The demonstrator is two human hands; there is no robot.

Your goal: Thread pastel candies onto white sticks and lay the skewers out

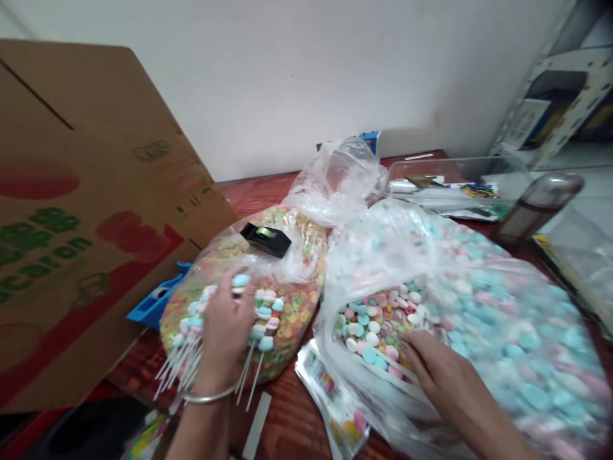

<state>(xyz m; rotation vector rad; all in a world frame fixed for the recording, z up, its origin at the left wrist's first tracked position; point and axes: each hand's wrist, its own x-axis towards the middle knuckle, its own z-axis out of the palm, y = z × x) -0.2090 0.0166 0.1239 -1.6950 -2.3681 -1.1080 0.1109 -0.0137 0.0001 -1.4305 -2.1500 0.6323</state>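
My left hand (228,319), a silver bangle at its wrist, is over a row of candy skewers (263,319). These are pastel pink, blue and white candies on white sticks, lying on a clear bag of ring-shaped candies (292,306). Thumb and forefinger close around the top of one skewer, by its blue candy (241,280). My right hand (433,364) reaches into the mouth of a large clear bag of pastel candies (507,319). Its fingers are pressed together over loose candies (371,326); what they hold is hidden.
A black clip-like object (266,240) sits on the ring-candy bag. Left stands a big cardboard box (86,211), with a blue plastic item (156,303) beside it. Printed foil packets (330,402) lie between the bags. Behind are a clear tray (460,169) and a bottle (534,207).
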